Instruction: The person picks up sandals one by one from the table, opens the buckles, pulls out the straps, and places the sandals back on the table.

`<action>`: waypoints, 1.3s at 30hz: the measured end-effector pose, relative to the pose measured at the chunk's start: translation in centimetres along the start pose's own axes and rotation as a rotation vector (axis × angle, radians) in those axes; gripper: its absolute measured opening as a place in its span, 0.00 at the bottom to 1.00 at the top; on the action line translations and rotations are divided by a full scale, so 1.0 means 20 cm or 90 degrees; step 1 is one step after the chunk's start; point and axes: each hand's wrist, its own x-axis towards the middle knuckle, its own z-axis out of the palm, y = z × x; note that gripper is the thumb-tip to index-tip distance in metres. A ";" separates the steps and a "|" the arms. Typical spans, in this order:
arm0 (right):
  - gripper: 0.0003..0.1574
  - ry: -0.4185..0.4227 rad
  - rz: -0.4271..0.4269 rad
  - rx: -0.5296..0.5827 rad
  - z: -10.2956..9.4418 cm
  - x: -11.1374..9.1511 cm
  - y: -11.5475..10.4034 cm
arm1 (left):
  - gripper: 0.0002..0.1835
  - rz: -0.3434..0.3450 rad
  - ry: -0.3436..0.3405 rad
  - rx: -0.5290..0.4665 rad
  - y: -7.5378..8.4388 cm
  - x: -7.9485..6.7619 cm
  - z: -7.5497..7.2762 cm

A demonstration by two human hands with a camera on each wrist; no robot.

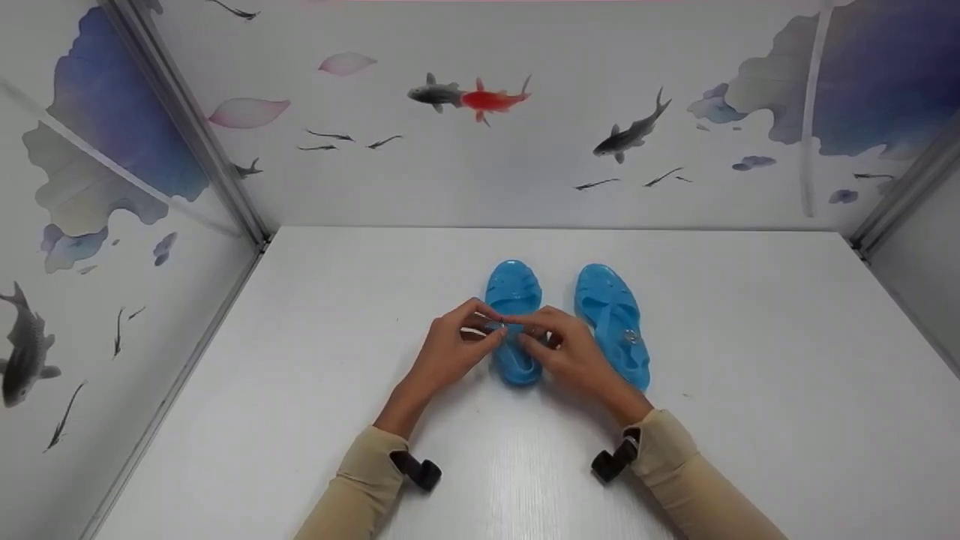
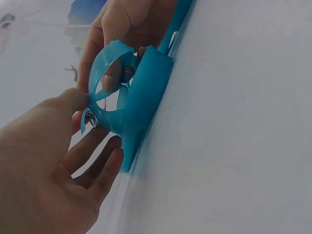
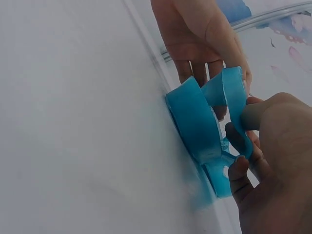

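Observation:
Two light-blue jelly sandals lie side by side, toes pointing away. Over the left sandal (image 1: 514, 281) both hands meet at its ankle strap. My left hand (image 1: 454, 341) pinches the strap at the small metal buckle (image 2: 91, 117) with thumb and index finger, its other fingers beside the sole. From the other side, my right hand (image 1: 566, 345) holds the strap (image 3: 235, 92), which arches above the heel, with fingers inside the loop. The buckle is hidden in the right wrist view. The right sandal (image 1: 600, 289) lies with its strap across it and a round buckle (image 1: 631, 337) showing.
The white tabletop (image 1: 300, 390) spreads around the sandals. Behind it stands a white back wall (image 1: 510, 180) printed with fish, and a similar side panel (image 1: 90, 315) closes the left. A black camera (image 1: 427, 474) sits on the left wrist, another camera (image 1: 606, 466) on the right.

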 end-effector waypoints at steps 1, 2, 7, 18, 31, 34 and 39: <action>0.23 0.000 -0.001 0.001 0.00 0.00 0.00 | 0.11 0.004 0.002 -0.001 0.00 0.00 0.00; 0.23 0.000 -0.002 0.003 0.00 0.00 0.01 | 0.10 0.008 0.006 -0.001 0.00 0.00 0.00; 0.24 -0.006 0.005 0.022 -0.01 0.00 0.00 | 0.10 0.019 0.020 0.004 0.00 0.00 0.00; 0.26 -0.023 0.026 0.042 -0.02 0.00 -0.01 | 0.11 -0.001 0.020 0.001 0.00 0.00 0.00; 0.29 -0.065 0.039 0.025 -0.01 0.00 -0.03 | 0.10 -0.037 0.036 0.003 0.00 0.00 0.02; 0.30 -0.065 0.040 0.027 -0.01 0.00 -0.03 | 0.11 -0.040 0.036 0.000 0.00 0.00 0.02; 0.30 -0.055 0.028 0.045 -0.01 0.00 -0.03 | 0.11 -0.029 0.028 -0.010 0.00 0.00 0.02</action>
